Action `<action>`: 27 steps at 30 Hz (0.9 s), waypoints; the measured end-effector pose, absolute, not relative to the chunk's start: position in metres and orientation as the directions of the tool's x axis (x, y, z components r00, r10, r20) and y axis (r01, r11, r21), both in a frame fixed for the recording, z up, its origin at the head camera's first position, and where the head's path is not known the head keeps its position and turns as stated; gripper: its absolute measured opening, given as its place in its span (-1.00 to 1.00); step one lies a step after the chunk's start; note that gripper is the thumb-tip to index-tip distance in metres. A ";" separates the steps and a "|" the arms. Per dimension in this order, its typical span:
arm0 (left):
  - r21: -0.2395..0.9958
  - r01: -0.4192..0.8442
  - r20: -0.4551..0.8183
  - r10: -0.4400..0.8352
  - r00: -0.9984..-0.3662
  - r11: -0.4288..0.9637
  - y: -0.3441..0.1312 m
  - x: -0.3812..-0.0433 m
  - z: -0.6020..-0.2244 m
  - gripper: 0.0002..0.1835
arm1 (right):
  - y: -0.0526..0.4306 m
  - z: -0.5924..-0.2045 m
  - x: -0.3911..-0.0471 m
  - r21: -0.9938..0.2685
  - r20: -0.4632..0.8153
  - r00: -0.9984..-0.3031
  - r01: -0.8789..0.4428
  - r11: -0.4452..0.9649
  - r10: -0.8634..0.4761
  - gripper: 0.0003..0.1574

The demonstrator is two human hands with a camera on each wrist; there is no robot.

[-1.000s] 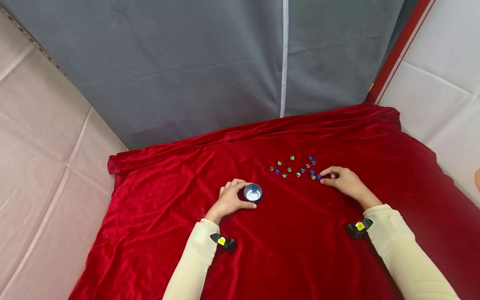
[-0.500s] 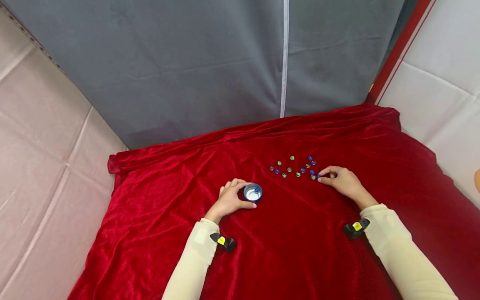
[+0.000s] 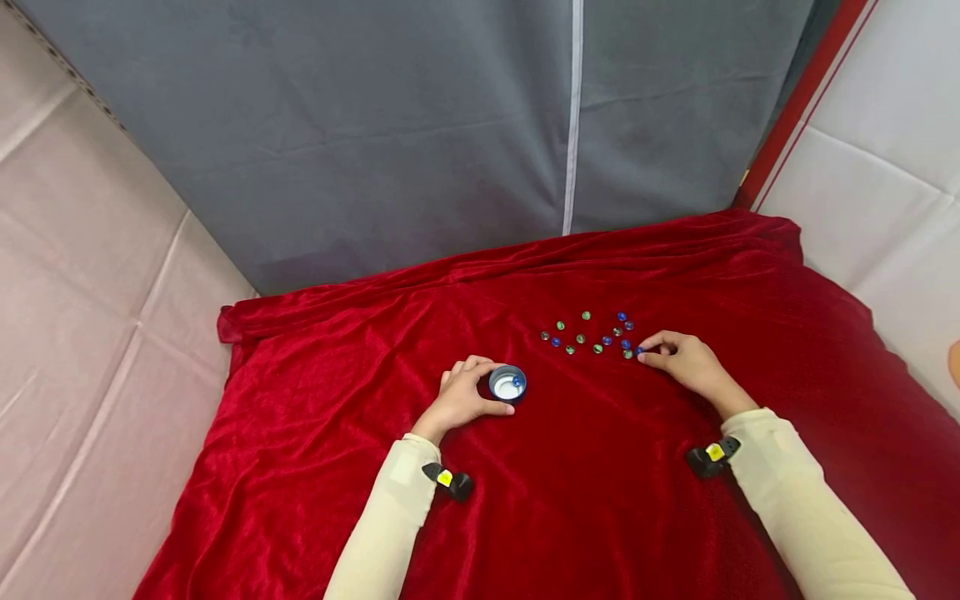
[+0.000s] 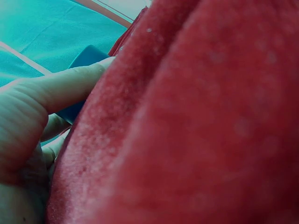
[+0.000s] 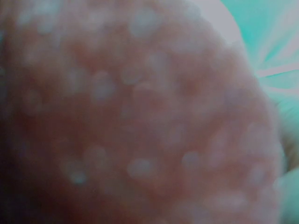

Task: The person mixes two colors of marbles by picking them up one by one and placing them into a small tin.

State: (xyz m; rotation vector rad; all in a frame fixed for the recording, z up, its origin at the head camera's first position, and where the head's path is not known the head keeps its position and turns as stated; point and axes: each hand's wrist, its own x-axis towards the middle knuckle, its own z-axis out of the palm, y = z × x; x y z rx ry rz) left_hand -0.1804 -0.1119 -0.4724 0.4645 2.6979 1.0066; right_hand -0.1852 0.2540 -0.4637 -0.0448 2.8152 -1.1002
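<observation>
In the head view my left hand (image 3: 461, 398) grips a small round cup (image 3: 505, 388), dark blue outside and white inside, between thumb and fingers. One blue marble (image 3: 517, 381) lies in it, near its right side. The left wrist view shows the cup's blue side (image 4: 88, 57) behind the thumb, partly covered by red cloth. Farther right, my right hand (image 3: 690, 368) pinches a blue marble (image 3: 640, 352) between thumb and fingertip, low at the cloth. Blurred cloth fills most of the right wrist view, so the fingers are hidden there.
Several glass marbles, green like this marble (image 3: 597, 349) and blue like this marble (image 3: 556, 342), lie scattered left of my right hand. Wrinkled red velvet cloth (image 3: 570, 483) covers the table. A grey curtain (image 3: 375, 150) hangs behind, with pale panels at both sides.
Inside the cup, the blue marble has rolled from the middle toward the right side. My right hand has shifted slightly at the marble. The left hand keeps its grip.
</observation>
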 end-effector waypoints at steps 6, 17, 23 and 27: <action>0.667 0.214 -0.095 0.366 -0.926 0.714 -0.112 -0.181 -0.473 -0.27 | 0.254 -0.463 -0.185 -0.698 -0.095 -0.993 0.020 0.715 -0.066 -0.66; 0.671 0.211 -0.099 0.368 -0.925 0.711 -0.112 -0.181 -0.472 -0.27 | 0.251 -0.461 -0.184 -0.728 -0.103 -0.992 0.023 0.685 -0.075 -0.63; 0.662 0.211 -0.099 0.363 -0.927 0.719 -0.113 -0.180 -0.470 -0.27 | 0.241 -0.454 -0.184 -0.753 -0.096 -0.992 0.017 0.658 -0.084 -0.62; 0.659 0.215 -0.095 0.363 -0.927 0.721 -0.112 -0.179 -0.470 -0.27 | 0.232 -0.449 -0.184 -0.763 -0.082 -0.992 0.003 0.647 -0.092 -0.64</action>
